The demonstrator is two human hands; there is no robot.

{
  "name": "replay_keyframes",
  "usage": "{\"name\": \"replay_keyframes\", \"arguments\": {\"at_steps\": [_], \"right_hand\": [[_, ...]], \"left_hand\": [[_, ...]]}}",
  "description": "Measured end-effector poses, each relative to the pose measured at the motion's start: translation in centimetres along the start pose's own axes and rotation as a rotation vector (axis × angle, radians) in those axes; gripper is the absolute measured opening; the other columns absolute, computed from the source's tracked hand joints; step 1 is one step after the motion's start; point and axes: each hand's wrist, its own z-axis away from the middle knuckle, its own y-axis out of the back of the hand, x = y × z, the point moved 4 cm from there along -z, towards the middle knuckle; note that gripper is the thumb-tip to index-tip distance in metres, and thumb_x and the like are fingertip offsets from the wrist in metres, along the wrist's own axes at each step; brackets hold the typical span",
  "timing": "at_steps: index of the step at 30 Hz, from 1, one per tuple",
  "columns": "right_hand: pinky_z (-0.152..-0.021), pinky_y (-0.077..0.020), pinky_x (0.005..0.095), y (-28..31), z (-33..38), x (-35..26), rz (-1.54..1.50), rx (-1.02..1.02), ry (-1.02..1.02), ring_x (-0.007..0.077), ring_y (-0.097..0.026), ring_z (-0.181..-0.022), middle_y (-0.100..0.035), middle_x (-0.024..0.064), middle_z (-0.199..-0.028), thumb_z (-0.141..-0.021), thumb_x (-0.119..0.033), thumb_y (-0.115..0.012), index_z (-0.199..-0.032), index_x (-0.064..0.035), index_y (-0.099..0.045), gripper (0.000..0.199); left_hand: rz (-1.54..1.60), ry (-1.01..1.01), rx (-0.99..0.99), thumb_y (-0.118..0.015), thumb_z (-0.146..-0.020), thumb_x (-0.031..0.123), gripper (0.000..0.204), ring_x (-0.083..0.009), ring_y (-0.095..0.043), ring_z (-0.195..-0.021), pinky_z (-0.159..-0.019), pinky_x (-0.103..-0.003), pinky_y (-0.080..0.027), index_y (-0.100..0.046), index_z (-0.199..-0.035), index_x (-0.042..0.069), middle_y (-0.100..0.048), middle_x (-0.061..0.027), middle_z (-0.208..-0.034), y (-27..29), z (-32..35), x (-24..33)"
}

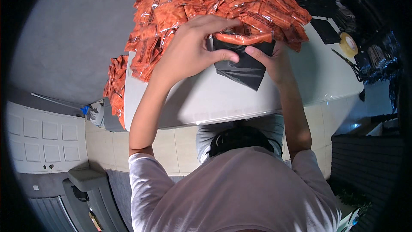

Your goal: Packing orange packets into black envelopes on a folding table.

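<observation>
While both thumbs press on its near face, the glossy black plastic pouch (242, 69) hangs over the smooth white table (201, 96), its upper edge turned away from the person's body. In the head view, a flat orange packet in clear wrap (243, 39) lies crosswise along that edge, its long axis running left to right — that line-up with the pouch's mouth looks to me like what counts here. How deep the packet reaches inside, I can't make out. On the pouch's left, the left hand (195, 38) grips it with thumb in front and fingers arched over the far side, seemingly the nearer to the packet; the right hand (277, 62) pinches the pouch's right side, its fingers mostly hidden behind. Beyond the pouch rises a broad heap of orange, clear-wrapped packets (253, 2); well to its right lie a round yellow tape roll (349, 44) and slim dark scissors (349, 63) — neither in hand.
</observation>
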Motion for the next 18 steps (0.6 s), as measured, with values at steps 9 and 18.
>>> {"name": "replay_keyframes", "arguments": {"at_steps": [9, 18], "right_hand": [[-0.106, -0.0488, 0.0354, 0.2, -0.1, -1.0, -0.049, 0.019, 0.062, 0.0181, -0.064, -0.117, -0.07, 0.0083, -0.126, -0.085, -0.014, -0.088, -0.129, -0.0025, -0.067, 0.05], [-0.105, -0.0506, 0.0334, -0.1, -0.9, -2.4, -0.049, -0.057, 0.201, 0.017, -0.068, -0.11, -0.075, 0.0057, -0.115, -0.085, -0.011, -0.087, -0.129, -0.0015, -0.066, 0.05]], "left_hand": [[0.59, 0.507, 0.243, -0.088, -0.085, 0.001, 0.035, -0.0012, -0.06, -0.074, -0.066, -0.019, -0.046, -0.071, -0.116, 0.0, -0.071, 0.0031, -0.082, -4.2, 3.1, -5.0], [0.853, 0.518, 0.358, -0.086, -0.082, -0.009, 0.054, -0.0112, -0.071, -0.104, -0.089, -0.026, -0.058, -0.065, -0.131, -0.002, -0.077, -0.0103, -0.116, -5.2, 3.0, -3.8]]}}
